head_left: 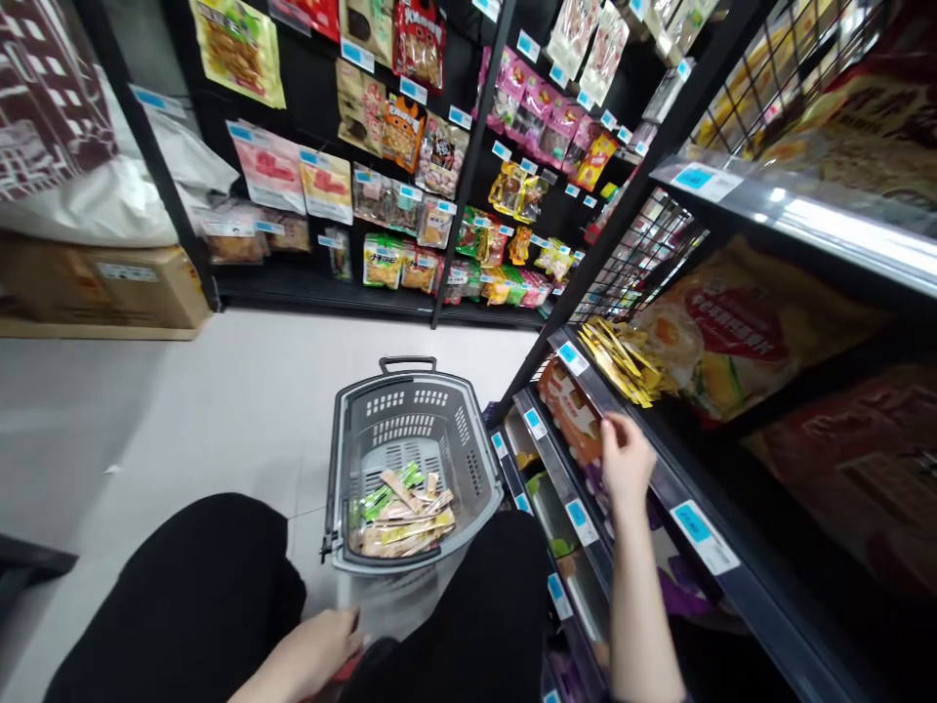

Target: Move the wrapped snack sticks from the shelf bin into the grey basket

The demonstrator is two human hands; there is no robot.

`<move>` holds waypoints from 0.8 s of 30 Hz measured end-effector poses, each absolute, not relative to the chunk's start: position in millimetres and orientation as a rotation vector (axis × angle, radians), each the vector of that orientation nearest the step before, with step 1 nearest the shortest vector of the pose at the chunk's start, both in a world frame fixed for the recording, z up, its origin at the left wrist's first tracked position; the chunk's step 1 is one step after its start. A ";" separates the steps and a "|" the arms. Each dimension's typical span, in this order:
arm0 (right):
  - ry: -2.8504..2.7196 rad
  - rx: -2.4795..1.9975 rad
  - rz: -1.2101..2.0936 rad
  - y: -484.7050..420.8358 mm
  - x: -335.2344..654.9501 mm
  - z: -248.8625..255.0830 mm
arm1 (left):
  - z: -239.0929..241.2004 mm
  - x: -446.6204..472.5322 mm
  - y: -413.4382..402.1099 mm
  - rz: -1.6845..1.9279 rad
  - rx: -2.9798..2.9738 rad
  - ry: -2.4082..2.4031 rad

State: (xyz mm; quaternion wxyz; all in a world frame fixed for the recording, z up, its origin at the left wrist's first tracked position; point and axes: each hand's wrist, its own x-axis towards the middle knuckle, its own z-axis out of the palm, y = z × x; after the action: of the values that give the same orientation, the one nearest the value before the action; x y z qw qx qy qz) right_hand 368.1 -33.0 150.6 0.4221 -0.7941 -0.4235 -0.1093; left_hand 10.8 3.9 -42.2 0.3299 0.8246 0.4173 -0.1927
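Observation:
My right hand [628,461] is at the front edge of the right-hand shelf, thumb and fingers pinched together. Whatever they hold, if anything, is hidden. Behind it lies a pile of thin yellow sachets [622,361], and just below sits an orange-brown package [571,410]. Low between my knees, my left hand [318,649] is closed. Something see-through shows in front of it and a bit of red below, but I cannot make out what it grips. A grey shopping basket [472,454] stands on the floor, holding several beige, yellow and green slim packets [406,510].
Black racks at the back carry hanging snack bags [538,107]. To the right, large bags [732,332] lie on a shelf under another shelf lip [797,220]. A cardboard box [109,288] rests on the floor at left. My knees [197,586] flank the basket's near side.

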 end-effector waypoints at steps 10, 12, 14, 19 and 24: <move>-1.321 -2.475 -0.751 20.3 446.1 235.7 | -34.5 12.8 3.6 -0.482 2.149 1.070; -1.304 -2.514 -0.785 20.9 445.0 236.6 | -35.2 11.0 3.1 -0.473 2.146 1.084; -1.295 -2.543 -0.805 21.1 443.3 237.3 | -36.6 9.5 2.5 -0.465 2.143 1.104; -1.351 -2.636 -0.721 28.4 441.2 239.4 | -41.2 8.6 1.8 -0.441 2.138 1.129; -1.254 -2.712 -0.653 37.4 436.7 239.6 | -44.1 8.1 1.4 -0.425 2.139 1.128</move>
State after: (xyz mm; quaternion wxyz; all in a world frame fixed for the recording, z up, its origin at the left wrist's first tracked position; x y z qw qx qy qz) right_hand 436.7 37.4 239.6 0.0413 -0.8860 -0.4097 -0.2134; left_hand 8.1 1.4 -44.1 0.3365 0.8203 0.4328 -0.1630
